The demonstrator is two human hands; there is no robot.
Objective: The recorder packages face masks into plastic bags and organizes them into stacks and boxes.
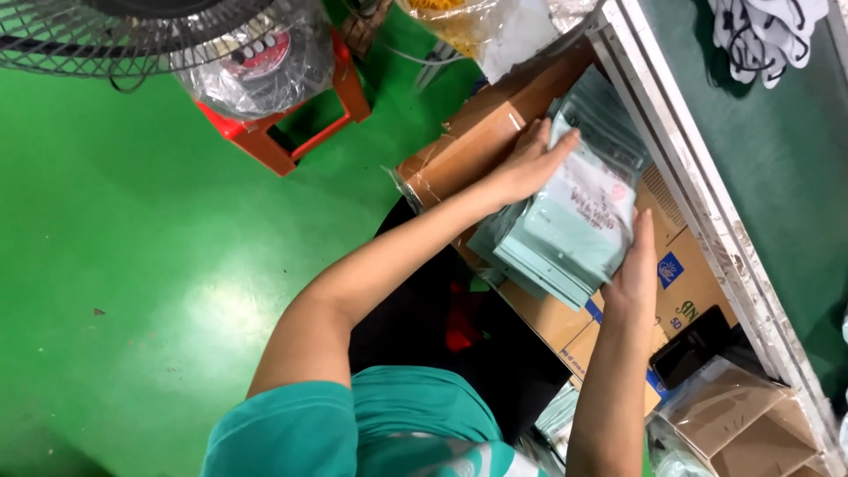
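Pressing a stack of flat packets between both palms: left hand at 10 o'clock, right hand at 4 o'clock, over a carton. Risk: packets are fanning out; slick sleeves could be slipping onto the green floor.

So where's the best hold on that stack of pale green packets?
Probably by its two opposite edges, one hand from each side, as now: left hand flat on the far edge, right hand on the near one. The stack is loose, flat packets, so squeezing the edges keeps them aligned.
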